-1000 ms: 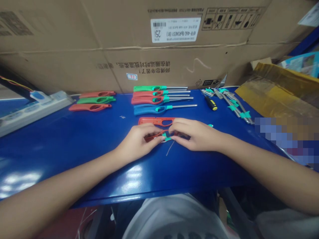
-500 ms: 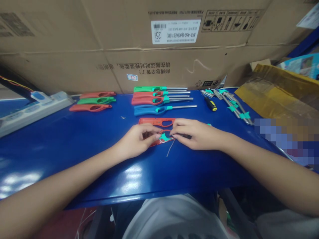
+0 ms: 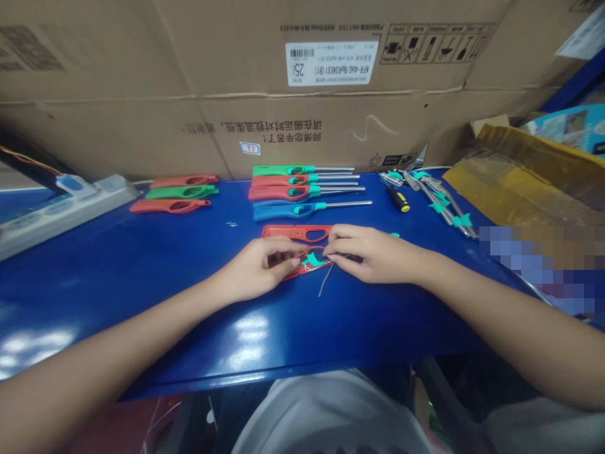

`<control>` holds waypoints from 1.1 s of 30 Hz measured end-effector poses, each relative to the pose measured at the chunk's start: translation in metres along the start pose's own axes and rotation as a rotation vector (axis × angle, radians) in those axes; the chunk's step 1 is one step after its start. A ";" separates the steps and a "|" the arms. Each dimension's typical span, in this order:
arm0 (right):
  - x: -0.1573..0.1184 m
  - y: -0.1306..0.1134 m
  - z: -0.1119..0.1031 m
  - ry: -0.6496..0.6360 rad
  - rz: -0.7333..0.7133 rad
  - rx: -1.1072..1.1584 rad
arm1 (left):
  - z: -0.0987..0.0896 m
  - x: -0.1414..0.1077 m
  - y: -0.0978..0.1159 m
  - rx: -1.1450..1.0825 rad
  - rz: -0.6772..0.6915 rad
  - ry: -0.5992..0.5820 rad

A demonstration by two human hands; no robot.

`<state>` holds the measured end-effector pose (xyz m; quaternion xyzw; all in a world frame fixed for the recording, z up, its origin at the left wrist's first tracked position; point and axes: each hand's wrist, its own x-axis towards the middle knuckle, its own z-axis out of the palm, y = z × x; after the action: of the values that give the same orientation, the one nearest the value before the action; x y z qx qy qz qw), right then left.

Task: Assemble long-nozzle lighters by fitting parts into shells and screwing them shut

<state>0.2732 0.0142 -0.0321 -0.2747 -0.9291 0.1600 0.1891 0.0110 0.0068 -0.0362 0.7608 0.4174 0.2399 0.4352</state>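
Observation:
My left hand (image 3: pixel 258 268) is closed on the left part of an orange-red lighter shell half (image 3: pixel 293 273), thumb at the teal trigger (image 3: pixel 312 259). White wires run in the shell below the trigger. My right hand (image 3: pixel 366 253) is closed at the shell's right end, fingers pinched by the trigger; what lies in the pinch is hidden. A thin grey wire (image 3: pixel 325 282) hangs down toward me from those fingertips. Just beyond both hands lies another orange-red shell half (image 3: pixel 295 232), its right end covered by my right hand.
Finished-looking long lighters (image 3: pixel 283 210) lie in a row behind. Several shells (image 3: pixel 170 206) and a white power strip (image 3: pixel 70 211) are at left. A screwdriver (image 3: pixel 398 198), metal tubes with teal triggers (image 3: pixel 442 200) and a yellow-taped carton (image 3: pixel 520 170) are at right. A large cardboard box (image 3: pixel 155 126) stands behind.
Both hands stay at the shell with almost the same grip. The left thumb has drawn back slightly from the trigger, and the hanging wire's free end has shifted a little to the right.

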 end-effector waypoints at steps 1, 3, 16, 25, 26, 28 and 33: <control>0.000 0.000 0.000 -0.002 0.001 -0.002 | 0.000 0.000 0.000 -0.017 -0.013 -0.006; 0.000 0.000 0.000 -0.007 -0.001 -0.007 | -0.001 0.000 0.000 -0.057 -0.032 -0.016; 0.001 0.031 -0.028 0.396 0.364 0.007 | 0.001 -0.003 -0.009 0.395 0.358 0.053; -0.027 0.100 -0.077 0.243 1.050 -0.542 | -0.010 -0.010 0.005 0.620 0.517 -0.020; -0.030 0.104 -0.078 0.223 1.105 -0.552 | -0.011 -0.011 0.007 0.643 0.517 -0.038; -0.035 0.110 -0.078 0.198 1.180 -0.554 | -0.013 -0.011 0.008 0.671 0.518 -0.065; -0.040 0.118 -0.077 0.170 1.215 -0.552 | -0.012 -0.010 0.002 0.658 0.558 -0.064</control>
<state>0.3908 0.0999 -0.0227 -0.7986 -0.5981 -0.0277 0.0609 -0.0026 0.0032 -0.0282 0.9498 0.2363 0.1788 0.1006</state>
